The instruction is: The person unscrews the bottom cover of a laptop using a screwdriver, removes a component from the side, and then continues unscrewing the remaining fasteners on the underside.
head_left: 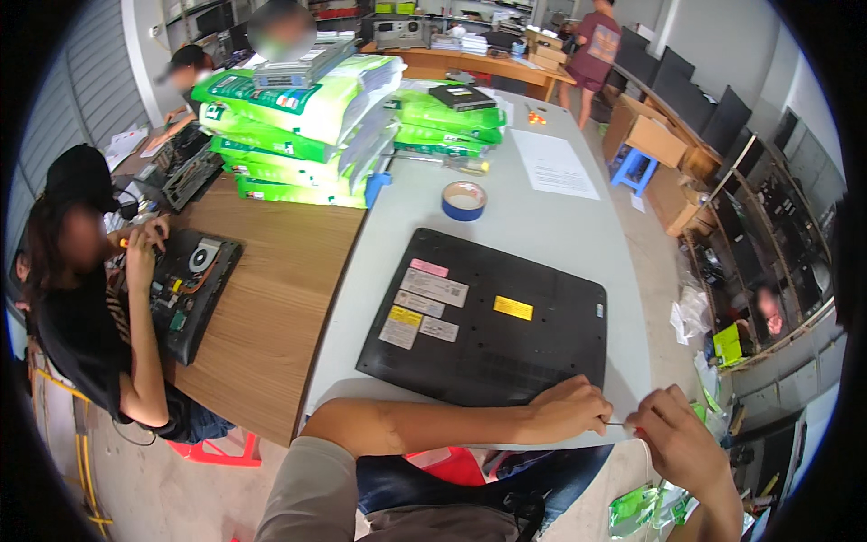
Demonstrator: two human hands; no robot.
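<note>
From my end: the black laptop (483,325) lies underside up on the grey table (542,226), forward and left of both hands. Its long axis runs roughly side to side, right end canted toward the wearer, as far as I can judge through the fisheye.

Key relation, my read: the laptop's near right corner vs the left hand (573,408). That hand is clearly the nearer one; it overlaps the corner in view, but I can't tell if it's touching or just above. The left forearm (433,427) crosses in front of the laptop's near edge.

Right hand (682,438) is farther right, out past the table edge, apart from the laptop.

Hand state: left has fingers curled, pinching one end of a thin dark rod (617,424). Right has fingers bent at the other end, looks like a pinch; I can't confirm its grip. Rod bridges the gap between them, off the laptop's right side. Can't make out its tip.
</note>
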